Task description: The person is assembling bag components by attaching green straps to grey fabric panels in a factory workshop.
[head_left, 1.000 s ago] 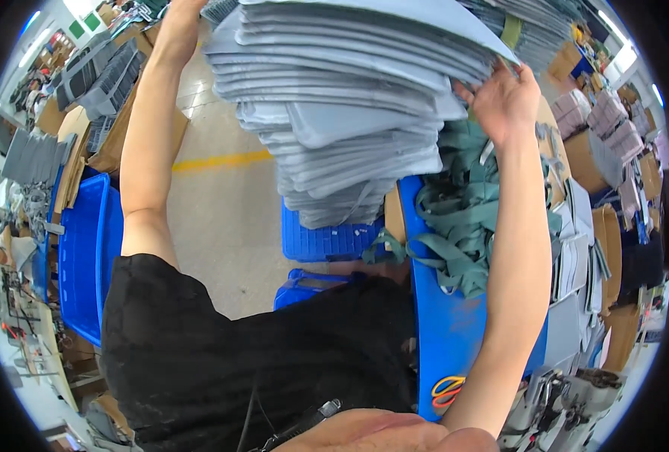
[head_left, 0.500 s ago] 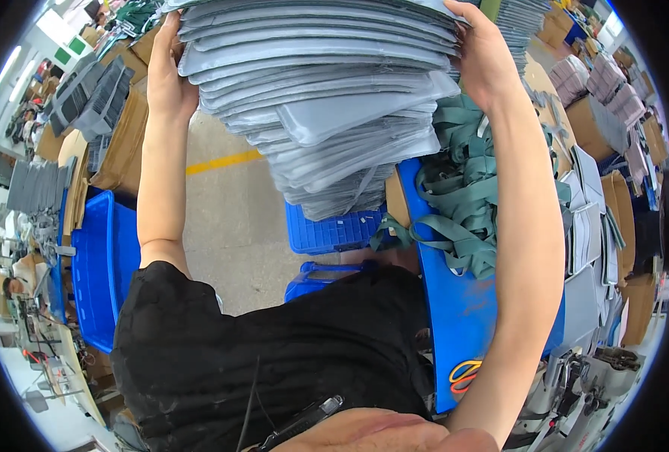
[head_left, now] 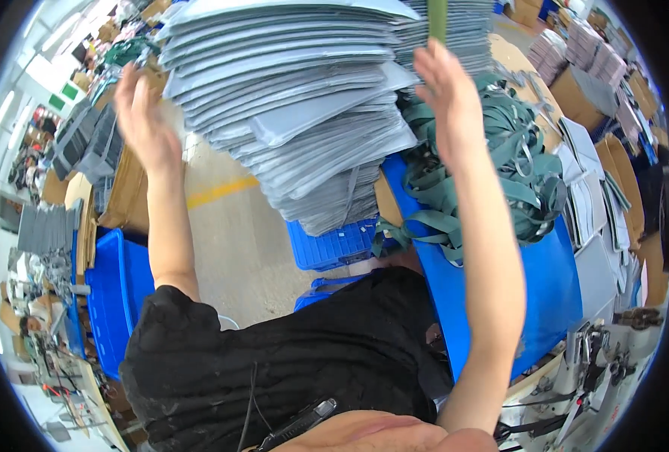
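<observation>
blue crate (head_left: 116,294) low at left. left hand (head_left: 142,124) raised, fingers spread, just beside left edge of tall stack of grey sheets (head_left: 304,113). right hand (head_left: 447,94) open, at stack's right edge. green straps (head_left: 492,173) heaped in blue bin (head_left: 545,286) at right.

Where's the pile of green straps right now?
In the head view, the green straps lie heaped on the blue bin at right, behind the right hand, beside the grey stack.
</observation>
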{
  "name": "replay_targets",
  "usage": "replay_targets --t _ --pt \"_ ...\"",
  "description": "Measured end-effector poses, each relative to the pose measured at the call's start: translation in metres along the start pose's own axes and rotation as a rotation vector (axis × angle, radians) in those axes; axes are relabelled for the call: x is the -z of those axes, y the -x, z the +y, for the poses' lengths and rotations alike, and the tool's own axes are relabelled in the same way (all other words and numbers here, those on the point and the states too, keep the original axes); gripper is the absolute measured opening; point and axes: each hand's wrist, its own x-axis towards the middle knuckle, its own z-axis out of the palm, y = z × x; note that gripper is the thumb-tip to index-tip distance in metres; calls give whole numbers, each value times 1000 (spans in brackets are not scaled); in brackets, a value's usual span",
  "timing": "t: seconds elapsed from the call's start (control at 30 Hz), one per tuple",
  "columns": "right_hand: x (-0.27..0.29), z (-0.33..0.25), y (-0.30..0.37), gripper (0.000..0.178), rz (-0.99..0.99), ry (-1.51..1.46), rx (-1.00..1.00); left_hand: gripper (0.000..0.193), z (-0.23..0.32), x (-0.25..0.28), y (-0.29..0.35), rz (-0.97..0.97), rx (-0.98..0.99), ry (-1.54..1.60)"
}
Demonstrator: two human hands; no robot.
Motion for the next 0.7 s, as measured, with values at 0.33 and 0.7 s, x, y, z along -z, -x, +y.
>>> replay_targets --t 0.33,0.7 --pt "196 28 368 41 670 1416 -17 24 16 -193 244 -963 -272 -66" --pt "257 55 486 62 931 1698 -352 66 -53 -376 303 -1100 -394 -386"
